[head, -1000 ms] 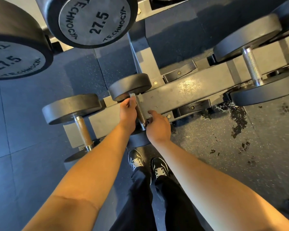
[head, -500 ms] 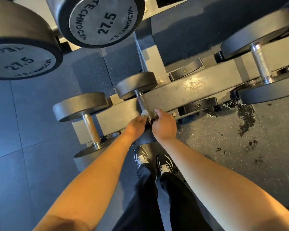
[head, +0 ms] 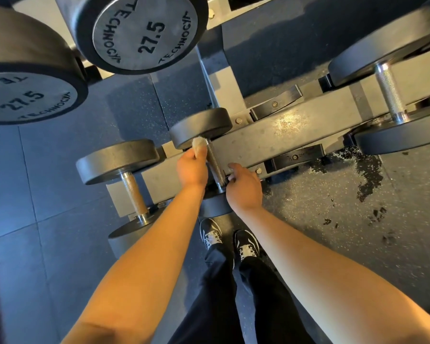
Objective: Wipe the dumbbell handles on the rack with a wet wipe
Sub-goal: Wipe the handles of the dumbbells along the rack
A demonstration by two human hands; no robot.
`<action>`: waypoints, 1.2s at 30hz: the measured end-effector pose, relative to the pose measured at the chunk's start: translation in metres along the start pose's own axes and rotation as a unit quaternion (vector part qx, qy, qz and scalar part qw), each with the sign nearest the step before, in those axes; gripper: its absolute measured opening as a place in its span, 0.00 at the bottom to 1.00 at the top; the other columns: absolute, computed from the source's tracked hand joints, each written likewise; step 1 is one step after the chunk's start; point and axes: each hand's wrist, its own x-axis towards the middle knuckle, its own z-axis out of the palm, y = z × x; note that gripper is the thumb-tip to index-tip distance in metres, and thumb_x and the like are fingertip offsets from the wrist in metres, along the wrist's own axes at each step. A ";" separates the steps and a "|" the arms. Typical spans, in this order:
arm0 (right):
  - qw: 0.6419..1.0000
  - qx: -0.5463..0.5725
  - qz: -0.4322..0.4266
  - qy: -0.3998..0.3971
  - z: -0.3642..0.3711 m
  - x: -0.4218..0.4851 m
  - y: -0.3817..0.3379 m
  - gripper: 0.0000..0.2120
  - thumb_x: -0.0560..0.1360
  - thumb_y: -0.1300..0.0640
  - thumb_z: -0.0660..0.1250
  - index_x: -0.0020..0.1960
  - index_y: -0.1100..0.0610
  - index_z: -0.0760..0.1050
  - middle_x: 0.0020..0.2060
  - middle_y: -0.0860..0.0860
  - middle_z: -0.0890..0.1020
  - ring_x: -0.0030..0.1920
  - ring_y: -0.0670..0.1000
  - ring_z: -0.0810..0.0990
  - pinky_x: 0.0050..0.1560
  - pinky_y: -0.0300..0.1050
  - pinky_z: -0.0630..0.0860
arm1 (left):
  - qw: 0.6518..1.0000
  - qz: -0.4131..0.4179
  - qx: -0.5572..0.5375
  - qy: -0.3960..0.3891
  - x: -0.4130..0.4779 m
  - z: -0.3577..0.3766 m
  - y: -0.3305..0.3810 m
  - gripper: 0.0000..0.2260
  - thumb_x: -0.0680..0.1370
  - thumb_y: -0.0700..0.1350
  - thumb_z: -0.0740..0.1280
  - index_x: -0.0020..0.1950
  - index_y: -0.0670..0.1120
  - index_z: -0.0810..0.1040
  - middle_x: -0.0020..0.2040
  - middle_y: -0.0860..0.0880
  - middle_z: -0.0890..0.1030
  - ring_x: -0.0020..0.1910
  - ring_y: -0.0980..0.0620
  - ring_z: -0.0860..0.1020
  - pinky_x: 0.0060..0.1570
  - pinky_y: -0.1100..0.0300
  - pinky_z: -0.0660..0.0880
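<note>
A small dumbbell lies across the bottom shelf of the grey rack (head: 278,137), its knurled steel handle (head: 215,163) running towards me. My left hand (head: 193,167) grips a crumpled off-white wet wipe (head: 199,143) against the far end of that handle, beside the dark far head (head: 201,127). My right hand (head: 245,186) rests at the near end of the handle with its fingers curled beside the bar; the near head (head: 215,206) is mostly hidden under both wrists.
Another small dumbbell (head: 132,187) lies to the left on the same shelf, a bigger one (head: 390,95) to the right. Two 27.5 dumbbell heads (head: 144,33) jut out overhead from the upper shelf. My shoes (head: 230,240) stand close to the rack. Dark wet patches (head: 365,175) mark the floor.
My left hand has slid with the wipe from the near end of the handle up to its far end. My right hand stays at the near end.
</note>
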 end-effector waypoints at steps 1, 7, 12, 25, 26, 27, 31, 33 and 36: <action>1.000 0.004 -0.001 0.001 0.000 0.000 0.000 0.21 0.79 0.62 0.59 0.71 0.53 0.72 0.57 0.52 0.82 0.61 0.57 0.74 0.64 0.55 0.71 | 1.000 -0.013 -0.014 0.001 0.006 0.007 0.009 0.18 0.83 0.50 0.64 0.37 0.42 0.75 0.35 0.45 0.76 0.37 0.49 0.74 0.37 0.56 0.69; 1.000 0.021 -0.006 0.002 -0.001 0.000 0.002 0.19 0.79 0.60 0.62 0.69 0.54 0.74 0.54 0.52 0.83 0.59 0.57 0.75 0.63 0.56 0.71 | 0.996 -0.087 0.001 -0.010 0.029 0.035 0.016 0.11 0.81 0.53 0.67 0.50 0.46 0.78 0.51 0.45 0.81 0.54 0.43 0.80 0.57 0.50 0.78; 1.000 0.028 -0.003 0.006 0.000 0.000 0.003 0.21 0.79 0.61 0.61 0.71 0.53 0.73 0.56 0.52 0.82 0.60 0.56 0.75 0.63 0.56 0.72 | 0.982 -0.115 -0.149 0.021 0.020 0.031 0.007 0.06 0.78 0.50 0.71 0.44 0.50 0.79 0.46 0.49 0.83 0.49 0.49 0.82 0.53 0.54 0.79; 0.987 0.092 -0.134 -0.014 -0.009 -0.005 -0.010 0.16 0.83 0.48 0.61 0.69 0.50 0.67 0.64 0.52 0.75 0.61 0.51 0.76 0.63 0.56 0.74 | 0.991 0.077 0.032 -0.101 -0.039 0.003 -0.017 0.11 0.83 0.37 0.59 0.47 0.47 0.78 0.40 0.46 0.76 0.38 0.57 0.75 0.44 0.61 0.74; 0.985 0.110 -0.125 -0.050 -0.012 -0.002 -0.014 0.15 0.83 0.49 0.61 0.68 0.49 0.69 0.63 0.51 0.75 0.58 0.49 0.77 0.60 0.50 0.76 | 0.989 0.100 0.018 -0.111 -0.043 0.005 -0.019 0.09 0.83 0.37 0.58 0.52 0.43 0.78 0.42 0.46 0.77 0.41 0.56 0.77 0.49 0.60 0.74; 0.984 0.122 -0.112 -0.073 -0.015 0.004 -0.017 0.12 0.83 0.52 0.62 0.66 0.50 0.72 0.61 0.50 0.76 0.56 0.45 0.77 0.59 0.46 0.77 | 0.988 0.104 0.005 -0.112 -0.046 0.004 -0.023 0.08 0.83 0.37 0.59 0.56 0.42 0.77 0.44 0.48 0.78 0.43 0.57 0.77 0.51 0.60 0.73; 0.983 0.164 -0.077 0.027 -0.019 0.031 -0.025 0.06 0.81 0.60 0.64 0.56 0.56 0.79 0.52 0.49 0.82 0.47 0.37 0.77 0.50 0.30 0.75 | 0.983 0.117 0.065 -0.129 -0.054 -0.003 -0.038 0.22 0.80 0.37 0.64 0.73 0.49 0.69 0.60 0.58 0.73 0.57 0.61 0.74 0.57 0.65 0.73; 0.976 0.204 -0.044 0.066 -0.014 0.047 -0.035 0.09 0.81 0.58 0.66 0.59 0.56 0.80 0.56 0.50 0.83 0.54 0.42 0.77 0.58 0.36 0.75 | 0.988 0.060 0.013 -0.145 -0.058 -0.005 -0.045 0.24 0.81 0.41 0.61 0.76 0.55 0.67 0.65 0.59 0.74 0.62 0.61 0.75 0.63 0.62 0.73; 0.973 0.224 0.046 -0.004 0.005 0.067 -0.055 0.15 0.80 0.57 0.67 0.66 0.57 0.78 0.61 0.53 0.81 0.61 0.51 0.78 0.63 0.46 0.75 | 0.989 -0.050 -0.020 -0.141 -0.057 -0.007 -0.050 0.24 0.81 0.42 0.56 0.75 0.58 0.71 0.67 0.55 0.78 0.66 0.55 0.76 0.70 0.56 0.71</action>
